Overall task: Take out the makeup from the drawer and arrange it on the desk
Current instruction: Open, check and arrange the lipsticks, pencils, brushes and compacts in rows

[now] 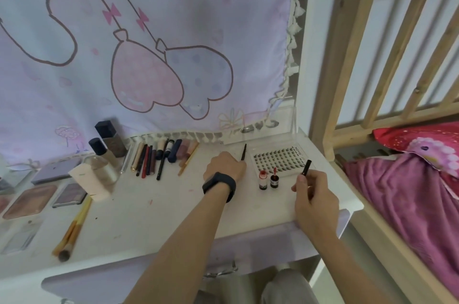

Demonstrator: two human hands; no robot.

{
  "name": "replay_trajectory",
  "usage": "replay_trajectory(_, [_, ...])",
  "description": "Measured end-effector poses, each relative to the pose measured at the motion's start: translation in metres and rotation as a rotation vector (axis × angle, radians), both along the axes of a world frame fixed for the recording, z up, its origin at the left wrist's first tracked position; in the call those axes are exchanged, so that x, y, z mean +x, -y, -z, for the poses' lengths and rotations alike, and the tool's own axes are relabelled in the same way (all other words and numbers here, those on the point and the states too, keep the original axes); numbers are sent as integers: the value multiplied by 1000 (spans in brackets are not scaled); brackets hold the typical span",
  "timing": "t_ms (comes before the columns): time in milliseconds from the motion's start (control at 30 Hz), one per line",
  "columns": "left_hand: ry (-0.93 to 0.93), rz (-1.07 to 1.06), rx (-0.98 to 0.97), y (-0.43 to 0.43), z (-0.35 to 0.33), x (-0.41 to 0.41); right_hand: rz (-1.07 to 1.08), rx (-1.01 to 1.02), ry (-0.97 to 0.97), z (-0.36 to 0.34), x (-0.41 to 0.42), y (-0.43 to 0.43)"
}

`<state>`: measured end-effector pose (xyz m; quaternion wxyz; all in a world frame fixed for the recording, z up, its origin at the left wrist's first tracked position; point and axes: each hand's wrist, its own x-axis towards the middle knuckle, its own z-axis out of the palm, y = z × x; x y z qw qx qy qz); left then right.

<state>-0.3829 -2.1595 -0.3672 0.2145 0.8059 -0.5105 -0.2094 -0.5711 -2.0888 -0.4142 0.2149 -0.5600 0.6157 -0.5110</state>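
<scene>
Now the left grip (224,167) is pinching a thin black stick (244,151) above the desk (149,214); the right grip (314,198) is pinching a black tube (306,167).

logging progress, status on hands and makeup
Left grip pinches thin black wand; right grip holds black tube. Lash tray, two red-capped bottles on desk nearby. Nothing blocking.

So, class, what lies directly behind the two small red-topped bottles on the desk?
A clear lash tray with rows of false lashes. The bottles cover part of its near edge.
</scene>
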Motion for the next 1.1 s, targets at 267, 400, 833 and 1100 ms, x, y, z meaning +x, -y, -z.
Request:
replay_trajectory(267, [-8, 5, 27, 19, -2, -12, 15, 26, -109, 6, 1, -3])
replay_trajectory(400, [-24, 0, 32, 23, 1, -14, 8, 27, -124, 6, 1, -3])
replay_trajectory(833, [-266, 164, -143, -17, -19, 8, -28, 20, -29, -3, 0, -8])
replay_trajectory(1100, [-492, 378, -220, -95, -38, 13, -238, -15, 178, -19, 28, -39])
